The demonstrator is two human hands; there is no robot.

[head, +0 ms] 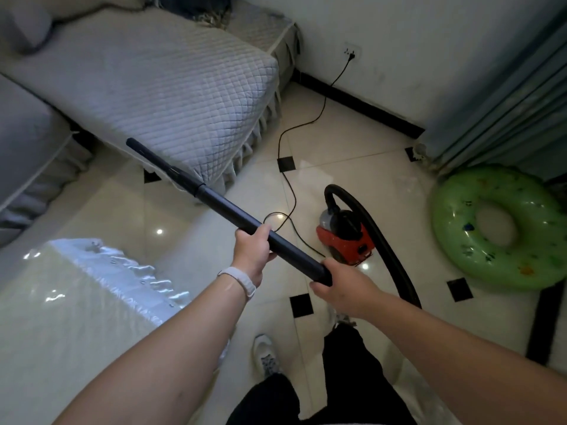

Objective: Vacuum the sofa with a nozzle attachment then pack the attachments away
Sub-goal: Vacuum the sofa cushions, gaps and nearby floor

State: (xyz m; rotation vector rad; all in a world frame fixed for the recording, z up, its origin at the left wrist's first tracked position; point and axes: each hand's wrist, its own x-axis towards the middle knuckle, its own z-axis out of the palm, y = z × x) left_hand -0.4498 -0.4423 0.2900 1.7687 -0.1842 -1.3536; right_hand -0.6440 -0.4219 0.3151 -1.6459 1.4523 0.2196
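I hold a long black vacuum wand (214, 204) slanting up to the left, its narrow nozzle tip (135, 144) beside the front edge of the grey quilted sofa (159, 75). My left hand (250, 251) grips the wand near its middle. My right hand (340, 286) grips the wand's near end. A black hose (383, 246) runs from there to the small red and grey vacuum cleaner (345, 237) on the floor.
The vacuum's black cord (319, 115) trails over the cream floor tiles to a wall socket (351, 53). A green inflatable ring (491, 222) lies at the right by blue curtains (506, 96). A table with a shiny cover (76, 302) stands at my left. My feet are below.
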